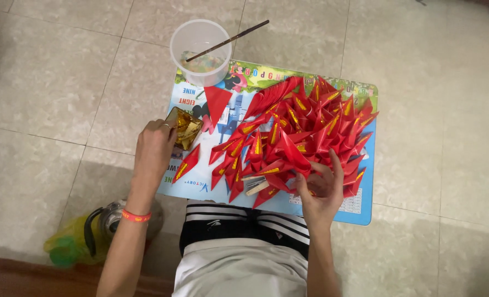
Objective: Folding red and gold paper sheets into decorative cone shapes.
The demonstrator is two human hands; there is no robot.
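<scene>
My left hand (155, 149) grips a shiny gold folded paper piece (185, 127) at the left side of a small blue picture-printed table (361, 204). My right hand (322, 187) reaches into a large heap of red folded paper cones with gold marks (296, 137), its fingers closed on one red piece at the heap's near edge. One loose red cone (186, 164) lies just right of my left hand. A plain red triangle of paper (217, 103) rests near the cup.
A clear plastic cup (200, 52) with a thin stick (228, 40) across its rim stands at the table's far left corner. A wooden clothespin (256, 187) lies under the heap. On the tiled floor at left sit a green bag and a jar (85, 234).
</scene>
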